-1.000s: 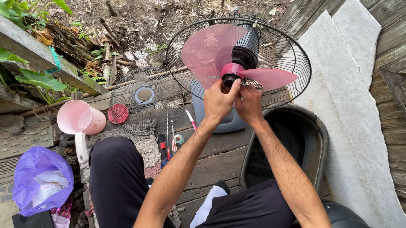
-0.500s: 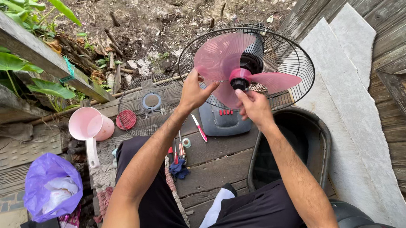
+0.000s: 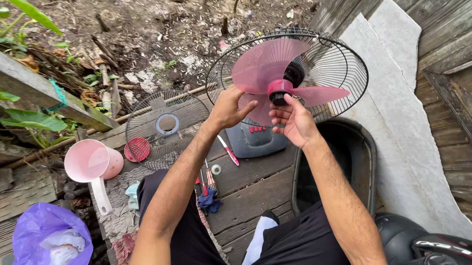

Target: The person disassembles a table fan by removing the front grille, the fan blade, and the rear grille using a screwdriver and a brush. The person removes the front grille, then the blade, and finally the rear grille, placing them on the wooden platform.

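A table fan stands on wooden boards with its rear wire guard [image 3: 343, 71] on and its pink blades [image 3: 265, 63] bare. My left hand [image 3: 230, 107] holds the lower edge of a pink blade, fingers curled on it. My right hand [image 3: 293, 120] sits just under the pink hub cap [image 3: 277, 87], fingertips at the cap, palm partly open. The fan's grey base [image 3: 257, 139] with red buttons shows below my hands. The loose front wire guard [image 3: 165, 127] lies flat to the left.
A pink scoop [image 3: 90, 163] and a small red round grille [image 3: 137, 149] lie at the left. Screwdrivers [image 3: 227, 150] and small tools rest on the boards by my knee. A black tub [image 3: 352, 165] is at the right, a purple bag [image 3: 52, 248] at the bottom left.
The view moved closer and shifted, bringing the loose front guard into sight. My left hand moved off the hub to the blade's lower edge; my right hand dropped just below the hub cap.
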